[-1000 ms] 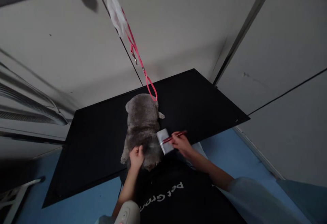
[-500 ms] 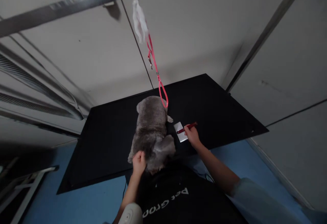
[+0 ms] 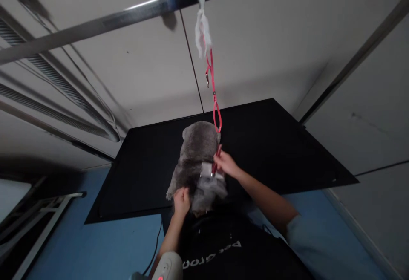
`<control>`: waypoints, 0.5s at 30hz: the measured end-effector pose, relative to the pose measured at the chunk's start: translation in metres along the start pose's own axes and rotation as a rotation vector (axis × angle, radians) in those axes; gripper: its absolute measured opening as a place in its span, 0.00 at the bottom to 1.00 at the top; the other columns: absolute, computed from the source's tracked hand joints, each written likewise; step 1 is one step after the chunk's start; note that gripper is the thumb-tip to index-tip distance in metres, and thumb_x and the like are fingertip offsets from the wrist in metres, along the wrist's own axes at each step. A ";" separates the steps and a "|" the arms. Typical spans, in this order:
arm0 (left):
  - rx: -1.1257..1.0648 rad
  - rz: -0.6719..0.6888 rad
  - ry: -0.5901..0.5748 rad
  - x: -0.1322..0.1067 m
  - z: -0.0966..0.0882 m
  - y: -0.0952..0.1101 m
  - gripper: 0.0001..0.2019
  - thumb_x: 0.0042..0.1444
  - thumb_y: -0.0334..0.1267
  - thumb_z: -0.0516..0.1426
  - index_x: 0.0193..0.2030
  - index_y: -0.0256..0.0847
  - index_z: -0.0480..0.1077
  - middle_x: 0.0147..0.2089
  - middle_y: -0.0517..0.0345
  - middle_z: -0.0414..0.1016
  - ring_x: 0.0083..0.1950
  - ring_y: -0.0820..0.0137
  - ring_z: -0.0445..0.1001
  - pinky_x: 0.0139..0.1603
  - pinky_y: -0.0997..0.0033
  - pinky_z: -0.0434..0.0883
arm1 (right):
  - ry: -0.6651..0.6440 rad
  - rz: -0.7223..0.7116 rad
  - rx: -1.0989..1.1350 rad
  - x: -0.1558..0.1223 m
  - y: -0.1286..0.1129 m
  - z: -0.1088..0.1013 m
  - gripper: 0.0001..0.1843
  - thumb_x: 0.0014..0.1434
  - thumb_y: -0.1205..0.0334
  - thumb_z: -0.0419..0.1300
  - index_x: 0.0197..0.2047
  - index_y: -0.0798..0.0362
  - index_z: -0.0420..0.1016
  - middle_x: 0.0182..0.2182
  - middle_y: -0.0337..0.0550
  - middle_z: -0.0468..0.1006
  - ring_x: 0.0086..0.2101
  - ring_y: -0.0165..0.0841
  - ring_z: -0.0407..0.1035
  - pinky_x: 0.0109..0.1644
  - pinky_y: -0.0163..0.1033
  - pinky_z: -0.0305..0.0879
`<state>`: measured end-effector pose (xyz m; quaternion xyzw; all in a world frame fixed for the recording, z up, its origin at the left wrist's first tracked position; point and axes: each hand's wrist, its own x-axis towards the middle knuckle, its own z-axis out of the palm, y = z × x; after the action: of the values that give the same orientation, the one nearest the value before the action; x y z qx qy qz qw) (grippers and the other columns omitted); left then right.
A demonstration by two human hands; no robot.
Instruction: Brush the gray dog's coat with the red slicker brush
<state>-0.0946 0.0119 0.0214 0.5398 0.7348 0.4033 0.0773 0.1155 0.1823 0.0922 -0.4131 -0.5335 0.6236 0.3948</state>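
A grey, curly-coated dog-like animal [image 3: 200,141] lies on the black grooming table [image 3: 265,143], its rear part nearest me. Whether it is live or a model I cannot tell. My right hand [image 3: 226,163] is closed on the dark red handle of a slicker brush [image 3: 207,170]. The brush's pale, flat head rests on or just over the fur of the hindquarters. My left hand [image 3: 182,200] is closed in a fist against the fur at the rear left side. What its fingers pinch is hidden, though it appears to be fur.
A pink loop leash [image 3: 217,116] hangs from a white cloth tie [image 3: 203,33] on a metal bar [image 3: 143,11] over the table. Grey hoses [image 3: 64,79] run along the left wall. A black apron [image 3: 230,250] covers my front at the table edge.
My right hand has brought the slicker brush left from beside the animal onto its hindquarters, turning the handle upright. The left hand stays at the fur. The view has shifted.
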 end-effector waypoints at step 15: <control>0.419 0.367 -0.347 0.042 -0.018 0.094 0.14 0.59 0.44 0.52 0.38 0.40 0.75 0.39 0.46 0.77 0.42 0.60 0.73 0.46 0.64 0.65 | 0.479 0.094 0.104 -0.084 0.083 -0.043 0.21 0.47 0.41 0.58 0.32 0.50 0.65 0.15 0.31 0.65 0.17 0.29 0.59 0.21 0.33 0.53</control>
<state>-0.0529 0.0475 0.1110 0.7282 0.6680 0.1526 0.0147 0.1809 0.1084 0.0136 -0.5526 -0.3721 0.5522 0.5012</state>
